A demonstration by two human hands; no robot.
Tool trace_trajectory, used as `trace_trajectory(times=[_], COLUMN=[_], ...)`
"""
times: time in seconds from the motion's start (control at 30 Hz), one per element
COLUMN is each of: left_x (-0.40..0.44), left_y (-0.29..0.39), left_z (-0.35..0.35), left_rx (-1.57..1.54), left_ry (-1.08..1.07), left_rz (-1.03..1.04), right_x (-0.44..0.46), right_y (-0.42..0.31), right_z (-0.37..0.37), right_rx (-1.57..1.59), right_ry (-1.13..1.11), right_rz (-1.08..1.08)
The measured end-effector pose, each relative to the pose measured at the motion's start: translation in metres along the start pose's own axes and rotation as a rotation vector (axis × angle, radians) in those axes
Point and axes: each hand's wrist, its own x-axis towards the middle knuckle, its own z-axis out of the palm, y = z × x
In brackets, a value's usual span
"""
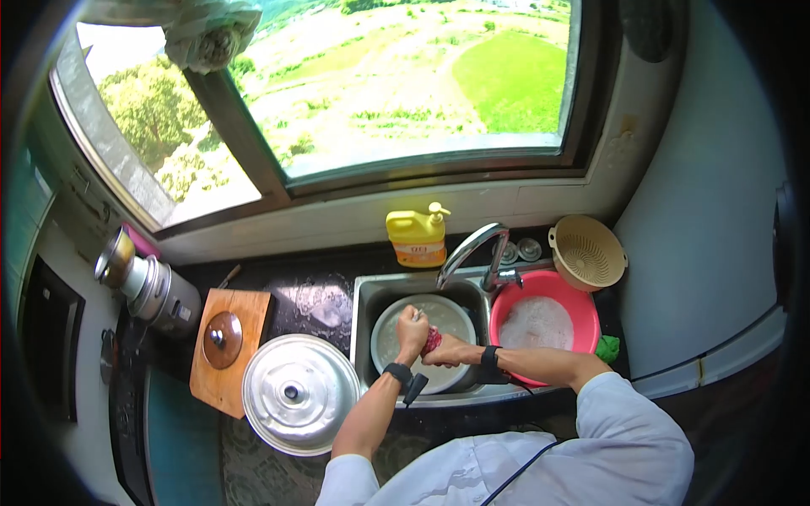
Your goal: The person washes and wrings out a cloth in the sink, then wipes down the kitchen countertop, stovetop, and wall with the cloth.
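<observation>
Over a pale round basin (pixel 386 337) in the metal sink (pixel 364 308), my left hand (pixel 413 331) is closed on a red cloth-like item (pixel 433 339). My right hand (pixel 450 351) is closed against the same item from the right. The basin holds cloudy water. Above and behind the hands arches the chrome faucet (pixel 469 244). Both wrists wear dark bands. The item's exact shape is mostly hidden by the fingers.
A pink basin (pixel 585 308) with foamy water stands right of my hands, a beige colander (pixel 588 253) behind it. A yellow jug (pixel 417 239) is behind the sink. On the left are a large metal lid (pixel 295 417) and a cutting board (pixel 215 379) with a glass lid.
</observation>
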Motion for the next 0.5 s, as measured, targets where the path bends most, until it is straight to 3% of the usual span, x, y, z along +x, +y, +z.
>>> trace_trajectory(times=[0.1, 0.17, 0.2, 0.23, 0.27, 0.37, 0.4, 0.47, 0.5], left_x=[-0.002, -0.01, -0.009, -0.009, -0.008, -0.009, -0.011, -0.018, -0.015], left_y=[-0.014, -0.004, -0.018, -0.024, -0.032, -0.026, -0.015, -0.015, -0.045], left_z=[0.011, 0.01, 0.019, 0.025, 0.032, 0.042, 0.037, 0.044, 0.071], left_rx=[-0.094, -0.087, 0.095, 0.033, -0.07, -0.147, -0.321, -0.33, -0.476], left_ry=[0.02, 0.039, 0.105, 0.146, 0.173, 0.353, 0.319, 0.302, 0.238], left_rz=[-0.149, -0.173, -0.095, -0.128, -0.23, -0.374, -0.552, -0.61, -0.607], right_x=[-0.006, 0.01, 0.0, 0.009, 0.014, 0.005, 0.016, 0.017, 0.017], right_y=[-0.005, 0.022, 0.012, 0.017, 0.029, 0.013, 0.033, 0.032, 0.031], right_z=[0.006, 0.015, 0.017, 0.015, 0.021, 0.022, 0.012, 0.0, -0.019], right_rx=[-0.085, -0.063, -0.128, -0.28, -0.318, -0.646, -0.704, -0.963, -0.68], right_ry=[0.138, 0.255, 0.296, 0.282, 0.461, 0.555, 0.617, 0.802, 0.602], right_rz=[0.047, -0.135, -0.131, -0.127, -0.175, -0.056, -0.222, -0.504, -0.281])
